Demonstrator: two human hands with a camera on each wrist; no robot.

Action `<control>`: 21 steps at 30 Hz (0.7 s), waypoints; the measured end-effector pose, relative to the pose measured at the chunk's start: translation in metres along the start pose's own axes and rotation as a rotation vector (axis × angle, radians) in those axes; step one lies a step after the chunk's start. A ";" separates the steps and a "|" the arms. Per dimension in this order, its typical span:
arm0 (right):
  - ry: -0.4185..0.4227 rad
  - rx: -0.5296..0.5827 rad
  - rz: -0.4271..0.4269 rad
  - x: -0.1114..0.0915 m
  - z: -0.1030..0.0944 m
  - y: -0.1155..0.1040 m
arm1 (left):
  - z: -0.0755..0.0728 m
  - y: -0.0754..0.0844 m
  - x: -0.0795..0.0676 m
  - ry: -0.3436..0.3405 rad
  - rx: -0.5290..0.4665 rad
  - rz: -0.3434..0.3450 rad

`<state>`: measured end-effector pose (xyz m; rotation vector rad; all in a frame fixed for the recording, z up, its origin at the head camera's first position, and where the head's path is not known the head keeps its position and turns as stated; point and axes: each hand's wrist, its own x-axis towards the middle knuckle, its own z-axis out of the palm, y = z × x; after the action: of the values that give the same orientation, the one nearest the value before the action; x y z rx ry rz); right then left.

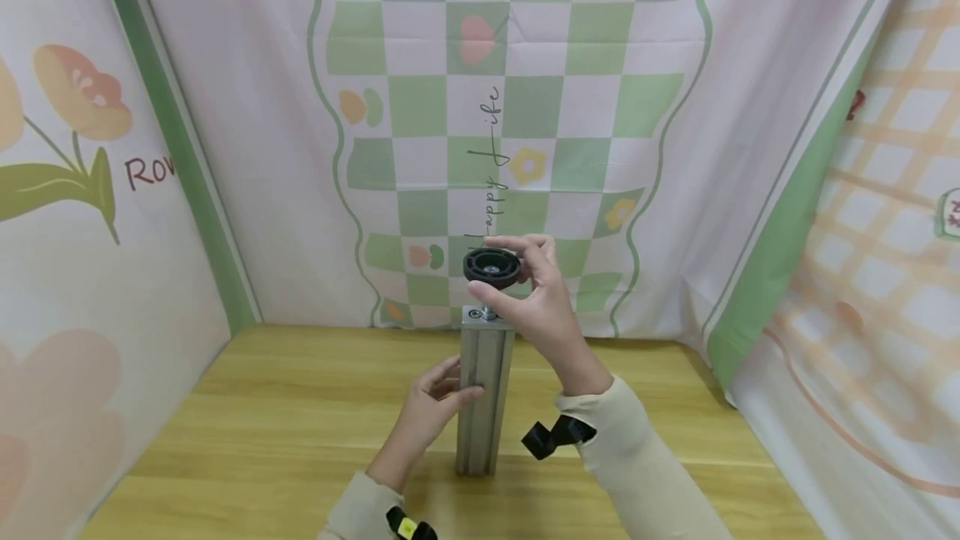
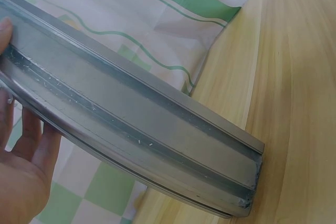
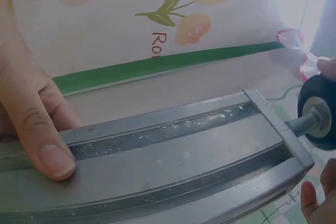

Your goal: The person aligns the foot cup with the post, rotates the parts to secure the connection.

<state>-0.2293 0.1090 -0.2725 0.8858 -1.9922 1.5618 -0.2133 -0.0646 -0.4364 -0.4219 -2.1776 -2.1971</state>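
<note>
An aluminium profile with long grooves stands upright on the wooden table. My left hand grips its side about midway up, thumb on the near face. On top is a metal end plate, from which a threaded stud sticks out. The stud carries a round black levelling foot, its cupped base facing up. My right hand pinches the foot's rim between thumb and fingers. In the left wrist view, the profile runs down to its lower end at the tabletop.
Wooden tabletop surrounds the profile. A printed green-and-white checked curtain hangs behind, with patterned cloth walls at left and right. Small pale chips lie in the profile's groove.
</note>
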 end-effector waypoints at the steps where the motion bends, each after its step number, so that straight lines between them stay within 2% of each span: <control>1: 0.012 -0.023 -0.006 0.000 0.001 -0.001 | 0.000 0.000 0.000 0.000 0.001 0.001; 6: 0.024 -0.089 -0.041 -0.003 0.002 -0.004 | 0.000 0.000 0.001 -0.001 -0.001 0.002; 10: -0.066 -0.061 -0.056 -0.002 -0.003 0.000 | -0.001 0.000 0.001 0.001 -0.003 -0.004; 14: -0.201 0.059 -0.060 0.000 -0.009 0.005 | -0.001 0.000 0.000 -0.001 -0.005 -0.010; 16: -0.242 0.126 -0.076 0.001 -0.010 0.008 | -0.001 0.000 0.000 -0.002 -0.003 -0.014; 21: -0.256 0.251 -0.116 0.001 -0.011 0.014 | -0.001 0.000 0.000 0.003 -0.006 -0.018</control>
<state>-0.2406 0.1212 -0.2785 1.3355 -1.8948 1.7297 -0.2136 -0.0652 -0.4362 -0.4000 -2.1828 -2.2121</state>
